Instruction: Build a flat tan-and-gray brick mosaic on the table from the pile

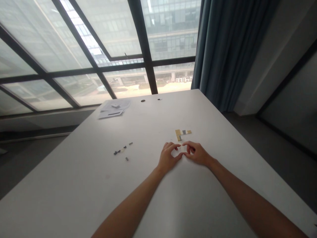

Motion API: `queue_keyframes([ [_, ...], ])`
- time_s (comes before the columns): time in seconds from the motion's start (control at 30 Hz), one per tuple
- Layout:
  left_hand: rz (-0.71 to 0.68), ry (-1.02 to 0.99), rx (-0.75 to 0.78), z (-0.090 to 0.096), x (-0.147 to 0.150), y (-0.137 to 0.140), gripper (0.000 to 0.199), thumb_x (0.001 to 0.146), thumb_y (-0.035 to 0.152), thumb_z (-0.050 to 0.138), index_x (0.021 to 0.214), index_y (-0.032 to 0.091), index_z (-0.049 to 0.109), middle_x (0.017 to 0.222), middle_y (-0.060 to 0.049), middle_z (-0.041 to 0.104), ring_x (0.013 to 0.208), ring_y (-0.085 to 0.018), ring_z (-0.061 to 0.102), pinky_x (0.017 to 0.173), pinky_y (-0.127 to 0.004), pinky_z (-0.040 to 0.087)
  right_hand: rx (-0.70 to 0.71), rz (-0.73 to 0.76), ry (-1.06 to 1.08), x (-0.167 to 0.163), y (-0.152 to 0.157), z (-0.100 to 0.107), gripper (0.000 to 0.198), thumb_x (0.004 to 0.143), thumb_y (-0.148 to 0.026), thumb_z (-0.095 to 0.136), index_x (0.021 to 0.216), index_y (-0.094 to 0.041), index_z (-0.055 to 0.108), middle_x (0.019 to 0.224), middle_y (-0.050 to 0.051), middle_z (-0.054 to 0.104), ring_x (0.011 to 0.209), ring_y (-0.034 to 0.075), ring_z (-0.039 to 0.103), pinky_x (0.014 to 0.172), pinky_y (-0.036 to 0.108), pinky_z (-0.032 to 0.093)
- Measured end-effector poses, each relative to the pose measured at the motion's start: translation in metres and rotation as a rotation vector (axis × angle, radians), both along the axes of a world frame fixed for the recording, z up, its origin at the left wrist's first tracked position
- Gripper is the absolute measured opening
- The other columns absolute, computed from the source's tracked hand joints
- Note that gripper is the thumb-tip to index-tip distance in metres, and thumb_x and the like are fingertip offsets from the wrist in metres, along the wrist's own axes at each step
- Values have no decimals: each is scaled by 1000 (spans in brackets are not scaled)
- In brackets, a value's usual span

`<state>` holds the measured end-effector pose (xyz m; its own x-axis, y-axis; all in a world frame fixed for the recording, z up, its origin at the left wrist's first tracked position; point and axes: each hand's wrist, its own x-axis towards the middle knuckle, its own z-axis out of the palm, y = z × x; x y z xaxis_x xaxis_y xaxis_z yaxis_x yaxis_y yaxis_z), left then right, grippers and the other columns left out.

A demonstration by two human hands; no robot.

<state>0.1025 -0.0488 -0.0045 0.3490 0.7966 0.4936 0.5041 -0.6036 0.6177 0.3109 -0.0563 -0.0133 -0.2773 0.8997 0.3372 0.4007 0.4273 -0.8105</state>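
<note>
My left hand point(169, 155) and my right hand point(198, 153) meet fingertip to fingertip just above the white table, thumbs and index fingers curved in. Between the fingertips shows a small pale piece point(181, 148), too small and blurred to name. Both hands are closed on it, though the fingertips partly hide it. Just beyond them lies a flat arrangement of yellow blocks point(177, 133) with dark grey and white parts, looking like toy bricks. A dark grey block point(184, 132) sits in its arm reaching right.
Left of my hands lie several small dark pieces point(115, 153), a pale piece point(122, 150) and loose grey blocks point(127, 159). Papers point(111, 109) with a small white object rest at the table's point(74, 172) far left corner. Two round holes point(143, 100) lie near the window edge.
</note>
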Motion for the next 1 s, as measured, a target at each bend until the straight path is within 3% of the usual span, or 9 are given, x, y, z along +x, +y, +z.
queue_keyframes([
  [0.67,-24,-50,-78,5,-2,-3,26,80,23,76,105,23,71,86,-2,66,84,-18,56,80,-33,47,-4,18,4,-1,0,0,34,80,-28,70,112,-21,65,66,-6,57,52,8,35,52,21,31],
  [1.0,-31,-46,-112,-1,-4,-5,27,80,23,75,106,22,70,86,-2,66,83,-18,55,78,-31,46,2,-3,-41,-3,-7,1,34,80,-28,70,113,-21,65,67,-6,58,54,9,37,54,21,33],
])
